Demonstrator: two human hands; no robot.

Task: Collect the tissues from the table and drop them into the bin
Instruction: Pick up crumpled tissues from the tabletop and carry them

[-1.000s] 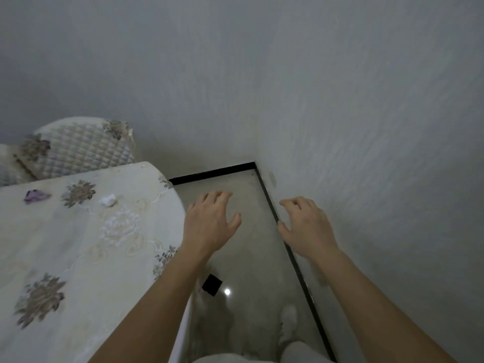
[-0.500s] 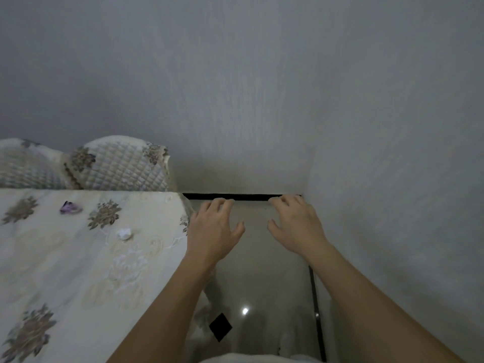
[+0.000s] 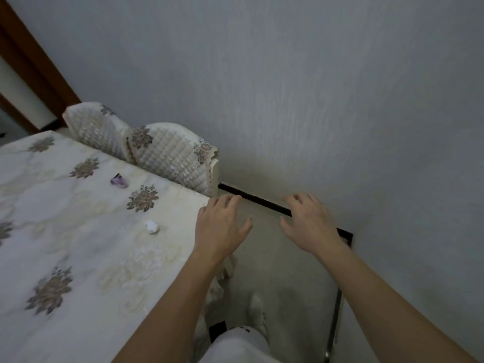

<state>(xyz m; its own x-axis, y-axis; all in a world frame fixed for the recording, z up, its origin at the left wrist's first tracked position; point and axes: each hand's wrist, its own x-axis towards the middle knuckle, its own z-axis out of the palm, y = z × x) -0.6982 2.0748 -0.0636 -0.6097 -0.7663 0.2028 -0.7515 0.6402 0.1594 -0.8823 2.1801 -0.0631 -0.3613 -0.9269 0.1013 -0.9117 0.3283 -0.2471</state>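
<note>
A small crumpled white tissue (image 3: 151, 227) lies on the table (image 3: 65, 244), which wears a cream cloth with flower prints. Farther back sits a crumpled purple scrap (image 3: 119, 181). My left hand (image 3: 221, 226) hovers over the table's right corner, fingers spread and empty, a hand's width right of the white tissue. My right hand (image 3: 309, 224) is held out over the floor beside the wall, also spread and empty. No bin is in view.
Two chairs with quilted covers (image 3: 167, 153) stand against the table's far side. A grey wall (image 3: 340, 113) with a black skirting (image 3: 262, 204) closes the right. A brown door frame (image 3: 31, 69) is at top left. My leg (image 3: 235, 344) shows below.
The view has swung left, bringing more of the table, both chairs and the door frame into sight. Both hands stay spread and empty, now nearer the table's corner.
</note>
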